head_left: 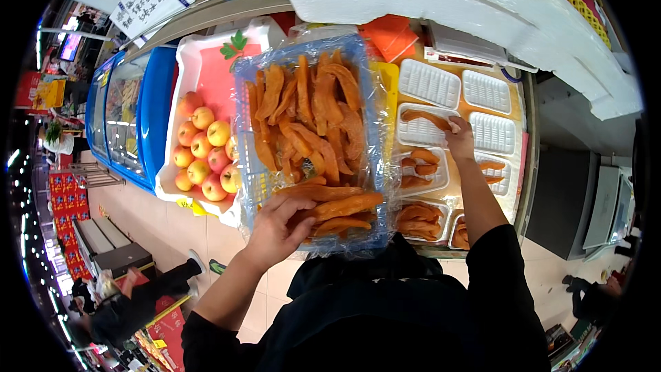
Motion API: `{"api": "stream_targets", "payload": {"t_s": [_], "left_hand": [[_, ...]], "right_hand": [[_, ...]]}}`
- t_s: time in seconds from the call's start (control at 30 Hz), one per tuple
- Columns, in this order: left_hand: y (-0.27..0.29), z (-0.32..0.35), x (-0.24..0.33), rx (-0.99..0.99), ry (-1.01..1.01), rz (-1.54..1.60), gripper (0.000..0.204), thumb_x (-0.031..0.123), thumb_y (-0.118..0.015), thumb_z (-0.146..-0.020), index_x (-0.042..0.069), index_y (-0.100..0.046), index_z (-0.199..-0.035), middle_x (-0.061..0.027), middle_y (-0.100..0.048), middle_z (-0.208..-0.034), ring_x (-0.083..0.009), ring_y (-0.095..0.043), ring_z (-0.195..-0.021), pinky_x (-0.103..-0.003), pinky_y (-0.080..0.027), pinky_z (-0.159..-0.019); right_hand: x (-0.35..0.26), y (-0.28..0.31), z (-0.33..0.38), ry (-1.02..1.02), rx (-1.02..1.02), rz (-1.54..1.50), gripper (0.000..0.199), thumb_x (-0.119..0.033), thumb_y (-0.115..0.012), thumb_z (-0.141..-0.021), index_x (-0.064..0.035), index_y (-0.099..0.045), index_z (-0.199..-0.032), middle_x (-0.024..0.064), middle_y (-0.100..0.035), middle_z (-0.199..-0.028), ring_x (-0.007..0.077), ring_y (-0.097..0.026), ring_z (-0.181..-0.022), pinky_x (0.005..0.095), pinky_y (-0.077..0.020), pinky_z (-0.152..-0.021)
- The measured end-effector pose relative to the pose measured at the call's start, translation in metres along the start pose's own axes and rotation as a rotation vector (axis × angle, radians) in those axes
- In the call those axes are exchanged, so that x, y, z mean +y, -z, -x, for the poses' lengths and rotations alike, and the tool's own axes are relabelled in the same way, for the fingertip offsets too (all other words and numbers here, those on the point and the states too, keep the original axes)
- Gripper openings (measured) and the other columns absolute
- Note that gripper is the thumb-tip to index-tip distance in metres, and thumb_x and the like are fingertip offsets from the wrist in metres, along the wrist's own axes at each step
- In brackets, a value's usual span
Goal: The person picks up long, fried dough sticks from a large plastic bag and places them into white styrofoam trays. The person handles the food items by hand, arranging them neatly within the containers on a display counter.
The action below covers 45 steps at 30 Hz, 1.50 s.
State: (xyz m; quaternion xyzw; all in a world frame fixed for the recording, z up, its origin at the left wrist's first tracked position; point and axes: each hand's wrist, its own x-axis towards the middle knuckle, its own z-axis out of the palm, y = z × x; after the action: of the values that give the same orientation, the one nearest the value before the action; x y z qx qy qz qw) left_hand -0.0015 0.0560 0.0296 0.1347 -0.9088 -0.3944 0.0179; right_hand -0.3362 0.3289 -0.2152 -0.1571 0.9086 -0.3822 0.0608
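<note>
A blue plastic crate lined with clear film holds a heap of orange strips that look like dried sweet potato. At its near end my left hand is closed around a few dried sweet potato strips. Over the white trays on the right, my right hand pinches the end of one curved strip, which lies across a white tray. Nearer me, a second tray contains several short pieces. Another tray is filled with strips.
Ribbed white trays bearing no strips line the board's far side. Left of the crate, a white box holds apples. A blue glass-topped freezer stands beyond it. White foam spans the far edge. A person is at lower left.
</note>
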Motion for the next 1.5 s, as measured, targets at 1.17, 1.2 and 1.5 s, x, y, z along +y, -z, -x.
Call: {"api": "stream_targets", "payload": {"t_s": [1.17,1.2,1.5], "left_hand": [[-0.013,-0.098,-0.043,-0.006,0.656,-0.382,0.085,0.052,-0.062,-0.076,-0.011,-0.036,-0.127,-0.0289,-0.061,-0.106,-0.0379,-0.062,-0.099,-0.041,-0.049,-0.086],[-0.01,-0.101,-0.044,-0.024,0.669,-0.36,0.085,0.052,-0.062,-0.075,-0.011,-0.037,-0.126,-0.029,-0.061,-0.106,-0.0376,-0.061,-0.099,-0.041,-0.049,-0.086],[-0.007,-0.099,-0.053,-0.105,0.59,-0.395,0.092,0.058,-0.068,-0.068,-0.011,-0.039,-0.122,-0.0262,-0.063,-0.104,-0.036,-0.062,-0.101,-0.038,-0.049,-0.087]], "right_hand": [[-0.273,0.02,0.146,0.919,-0.357,-0.103,0.012,-0.008,-0.062,-0.075,-0.0082,-0.058,-0.086,0.0055,-0.054,-0.081,0.0237,-0.053,-0.077,0.0326,-0.0451,-0.072],[-0.273,0.02,0.146,0.925,-0.354,-0.114,0.012,-0.008,-0.062,-0.075,-0.0081,-0.058,-0.087,0.0054,-0.053,-0.081,0.0236,-0.053,-0.077,0.0325,-0.0451,-0.072],[-0.271,0.02,0.147,0.946,-0.349,-0.12,0.014,-0.007,-0.063,-0.075,-0.0081,-0.058,-0.087,0.0051,-0.053,-0.081,0.0232,-0.053,-0.075,0.0323,-0.0457,-0.069]]}}
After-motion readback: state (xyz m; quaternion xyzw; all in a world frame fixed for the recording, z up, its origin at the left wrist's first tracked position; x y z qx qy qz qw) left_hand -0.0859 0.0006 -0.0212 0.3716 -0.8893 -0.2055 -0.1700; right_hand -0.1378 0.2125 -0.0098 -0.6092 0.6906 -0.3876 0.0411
